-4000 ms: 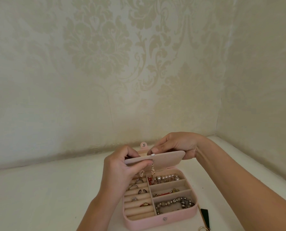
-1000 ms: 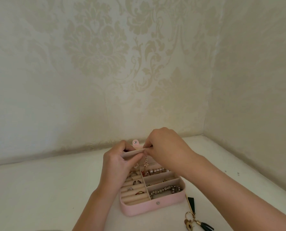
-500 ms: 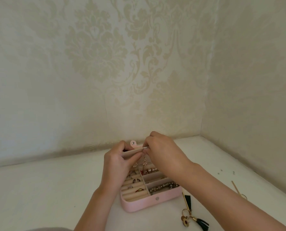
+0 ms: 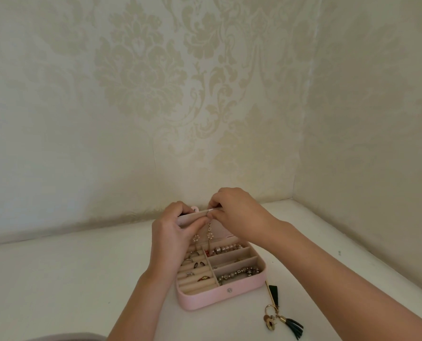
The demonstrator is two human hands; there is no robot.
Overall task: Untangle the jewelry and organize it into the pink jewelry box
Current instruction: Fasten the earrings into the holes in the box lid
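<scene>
earring [image 4: 209, 230] hooking
my left hand [image 4: 173, 232] grips lid [image 4: 221, 230], right hand [image 4: 237, 212] pinches earring; loose pinch could drop it

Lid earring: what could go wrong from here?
1. The right hand pinches the earring at the lid edge; a slip could drop it onto the pearl bracelet and tangle.
2. Only the left hand props the lid; released, it may swing shut on the earring.

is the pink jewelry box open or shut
Open: the pink jewelry box has its lid raised; rings and beaded bracelets show inside.
</scene>
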